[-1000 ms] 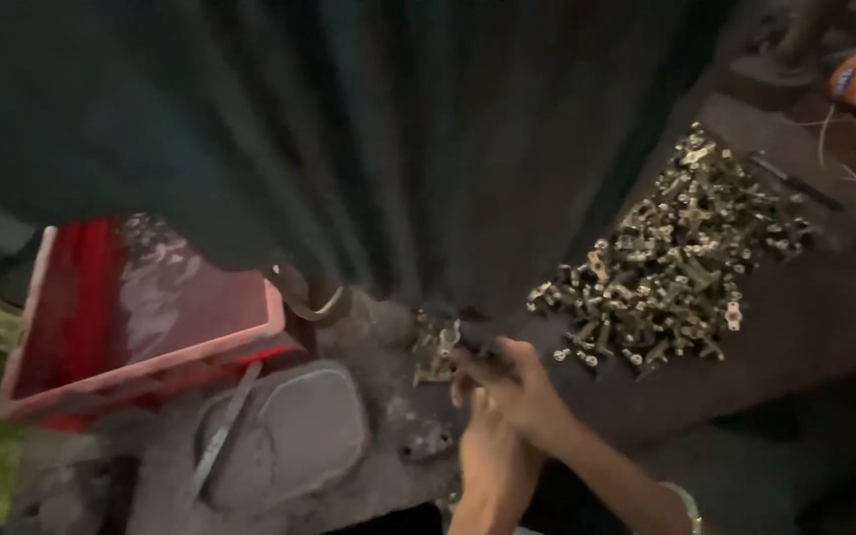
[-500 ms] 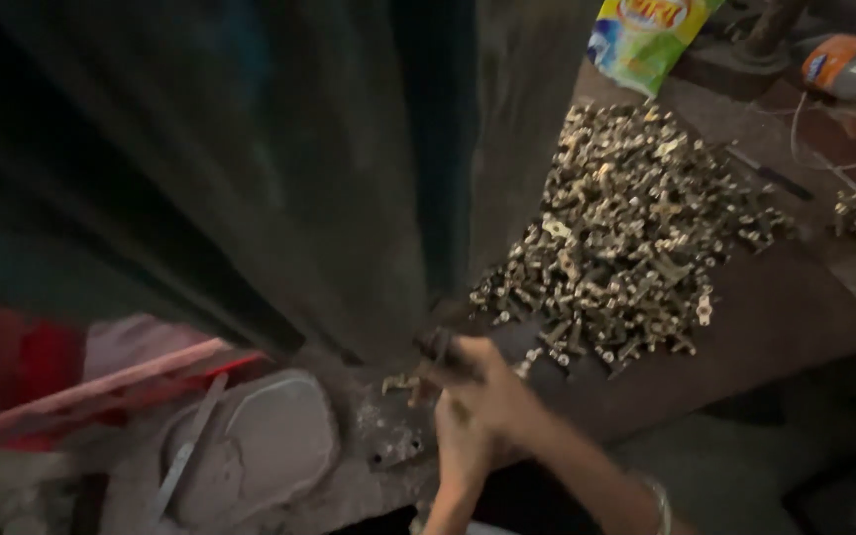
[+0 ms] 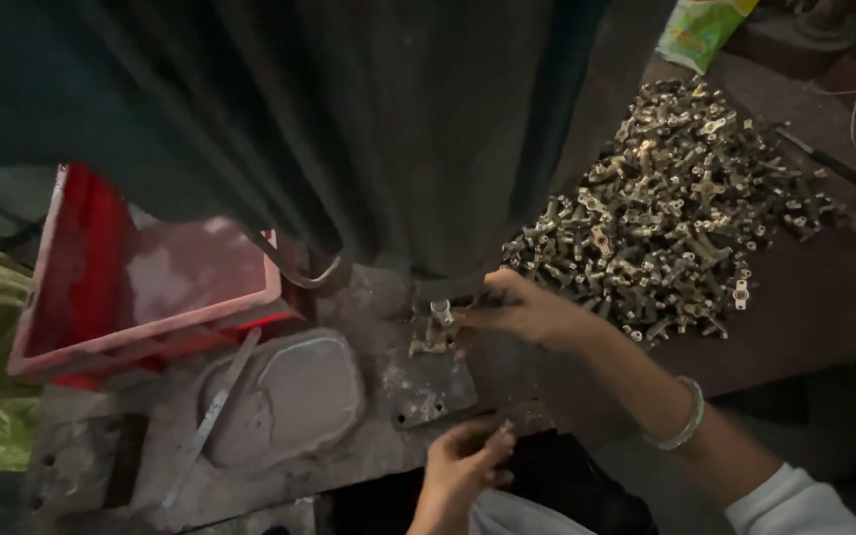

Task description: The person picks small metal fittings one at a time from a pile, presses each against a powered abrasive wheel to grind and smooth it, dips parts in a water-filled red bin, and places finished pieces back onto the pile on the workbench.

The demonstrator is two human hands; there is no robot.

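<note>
Right hand (image 3: 532,312) grip was clamped on a knobbly brass fitting (image 3: 435,337) under the press; left hand (image 3: 463,461) grip pinched another small piece.

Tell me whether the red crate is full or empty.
Empty, apparently: the red crate shows only its bare pale floor; no brass parts lie inside.
</note>
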